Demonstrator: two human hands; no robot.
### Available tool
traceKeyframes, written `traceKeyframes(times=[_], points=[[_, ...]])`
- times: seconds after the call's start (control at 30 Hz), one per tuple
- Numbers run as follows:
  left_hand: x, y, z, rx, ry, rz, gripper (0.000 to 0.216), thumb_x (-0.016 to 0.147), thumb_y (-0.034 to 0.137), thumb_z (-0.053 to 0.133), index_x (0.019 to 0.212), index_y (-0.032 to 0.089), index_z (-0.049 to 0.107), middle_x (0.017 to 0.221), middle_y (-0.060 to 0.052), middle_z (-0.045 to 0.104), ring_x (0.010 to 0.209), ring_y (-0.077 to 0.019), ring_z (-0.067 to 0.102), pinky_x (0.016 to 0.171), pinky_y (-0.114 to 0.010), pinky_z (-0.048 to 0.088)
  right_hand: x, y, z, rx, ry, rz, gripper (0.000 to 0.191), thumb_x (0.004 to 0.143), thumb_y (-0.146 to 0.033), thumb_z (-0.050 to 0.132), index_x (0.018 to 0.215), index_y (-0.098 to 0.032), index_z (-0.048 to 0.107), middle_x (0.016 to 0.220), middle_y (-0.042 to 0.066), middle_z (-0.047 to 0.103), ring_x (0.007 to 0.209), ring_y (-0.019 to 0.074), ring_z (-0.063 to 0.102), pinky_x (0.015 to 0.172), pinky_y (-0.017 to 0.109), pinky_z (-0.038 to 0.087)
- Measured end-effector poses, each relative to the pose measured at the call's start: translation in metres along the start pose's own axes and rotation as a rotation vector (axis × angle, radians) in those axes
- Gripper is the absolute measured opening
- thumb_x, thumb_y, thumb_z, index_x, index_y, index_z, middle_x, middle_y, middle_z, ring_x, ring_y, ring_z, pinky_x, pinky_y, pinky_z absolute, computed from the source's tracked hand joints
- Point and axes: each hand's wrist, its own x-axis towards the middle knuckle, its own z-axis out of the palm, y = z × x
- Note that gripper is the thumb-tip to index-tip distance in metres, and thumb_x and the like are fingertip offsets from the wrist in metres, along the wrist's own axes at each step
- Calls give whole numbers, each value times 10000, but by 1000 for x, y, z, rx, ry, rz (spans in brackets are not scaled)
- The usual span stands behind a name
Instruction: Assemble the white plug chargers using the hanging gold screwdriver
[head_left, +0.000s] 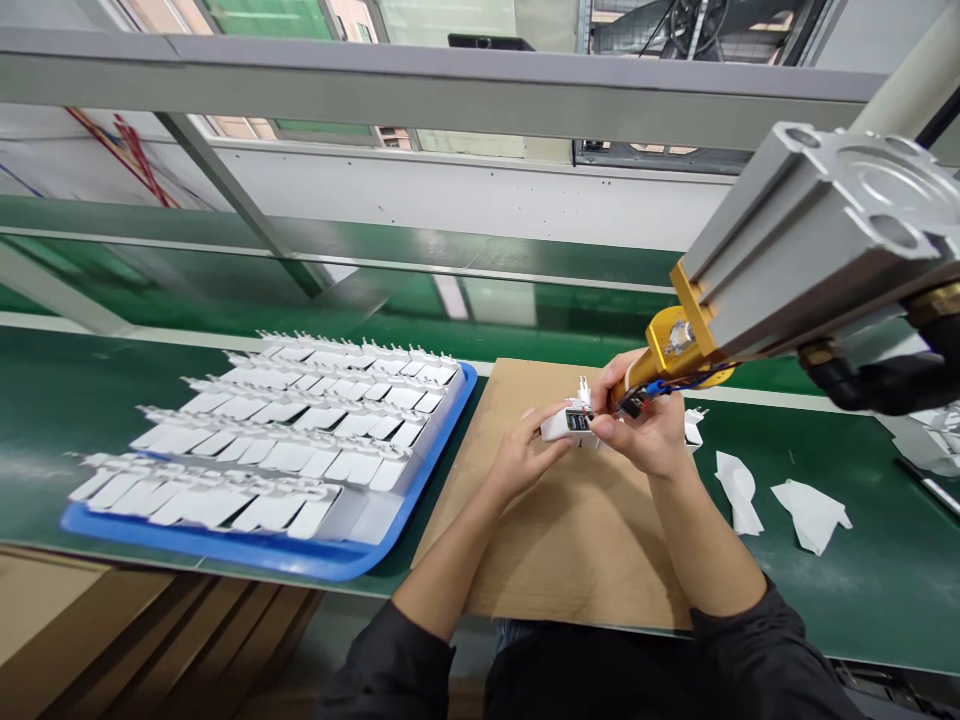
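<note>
A white plug adapter (pixel 559 426) with an open, dark-slotted end and two upright pins is held between my hands over the cardboard sheet (pixel 555 540). My left hand (pixel 525 450) grips its left side, thumb above and fingers below. On the other side, my right hand (pixel 649 435) is closed with its thumb against the adapter's right end. A gold-coloured press tool (pixel 667 350) with a small black part and blue wires hangs in front of my right fingers and partly hides them. Another white adapter (pixel 694 428) sits just beyond my right wrist.
A blue tray (pixel 225 548) on the left carries several rows of white adapters (pixel 300 435), pins up. Torn white paper pieces (pixel 810 515) lie on the green table (pixel 885 590) at right. A large silver cylinder (pixel 817 240) overhangs the upper right.
</note>
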Motion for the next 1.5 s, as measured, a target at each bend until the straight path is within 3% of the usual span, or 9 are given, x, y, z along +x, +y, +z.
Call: traceKeyframes(times=[0.13,0.27,0.4,0.53,0.87,1.07,1.5], points=[[3,-6,6,-248,-11,-117,509,881,472,743,1308,211,646,1359,-132,678,1242,-283,666,1068,-432,547,1,-5,1,-27,2,-12,561,651,-652,872,877,-264,537,680,-43,576,546,133,536,521,289,507],[3,-15,19,-417,33,-158,615,787,544,820,1268,212,629,1395,-140,660,1245,-301,677,1027,-421,580,1,-8,1,-11,16,-38,518,689,-634,868,882,-255,571,689,-38,603,544,123,540,498,268,487],[1,-21,37,-518,106,-177,685,721,584,864,1228,218,584,1328,-140,695,1211,-311,692,1003,-441,582,-2,-9,1,37,-48,-87,444,709,-503,908,911,-251,603,713,-41,624,525,108,547,467,238,468],[-2,-21,54,-633,144,-166,722,652,582,912,1171,223,561,1260,-123,713,1173,-315,697,994,-464,571,-5,-10,4,59,-67,-111,390,775,-482,872,945,-262,598,735,-33,627,550,119,555,489,248,485],[-9,-3,63,-835,118,-151,656,688,398,945,1208,234,581,1249,-87,676,1179,-287,653,1059,-447,506,-4,-8,11,131,-112,-148,328,828,-441,844,1000,-277,617,771,-35,603,607,130,573,553,273,518],[-8,5,62,-888,121,-159,598,699,355,942,1177,226,607,1222,-74,678,1178,-276,641,1053,-417,493,-6,-10,14,142,-118,-173,334,833,-413,837,1034,-275,608,778,-35,605,599,136,554,518,278,478],[-10,-5,72,-845,153,-174,801,623,443,973,1281,247,558,1215,-74,702,1183,-266,637,1068,-397,446,-12,-14,13,186,-154,-196,325,864,-360,823,1085,-255,609,797,-33,617,617,138,556,578,300,474]])
